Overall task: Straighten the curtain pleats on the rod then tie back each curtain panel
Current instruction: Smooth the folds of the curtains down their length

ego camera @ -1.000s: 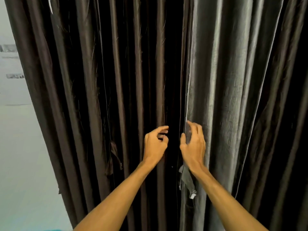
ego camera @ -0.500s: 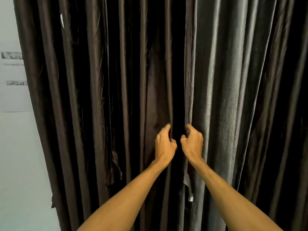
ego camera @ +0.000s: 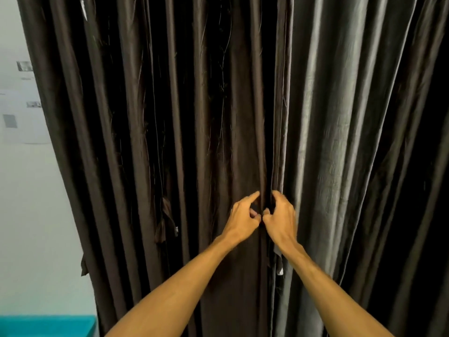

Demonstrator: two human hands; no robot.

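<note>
Brown, dull-sheened cloth makes up the left panel (ego camera: 189, 117), which fills the view from 9 to 12 o'clock. The right panel (ego camera: 340, 142), greyer where light catches it, runs from 12 round to 5 o'clock. That makes two panels, both hanging in long upright pleats, and their inner edges meet at a dark seam just right of centre.

Two bare forearms rise from 6 o'clock and converge on that seam, a little below centre. The left hand (ego camera: 243, 220) is turned knuckles-out with its forefinger reaching up toward 1 o'clock into the fold and its thumb tucked under it, and it pinches the edge of the left panel. The right hand (ego camera: 280, 218) mirrors it, with fingers hooked over the edge of the right panel and the thumb closing in from 9 o'clock. The two thumbs almost touch.

Two small fabric tabs (ego camera: 165, 220) dangle from the left panel, one at 8 o'clock from the hands and one further out at the panel's outer edge. A third tab with a white tag (ego camera: 279, 268) shows below the right wrist.

At 9 o'clock is a pale wall (ego camera: 29, 203) with three blurred grey patches (ego camera: 24, 66). A teal surface (ego camera: 46, 325) lies at 7 o'clock.
</note>
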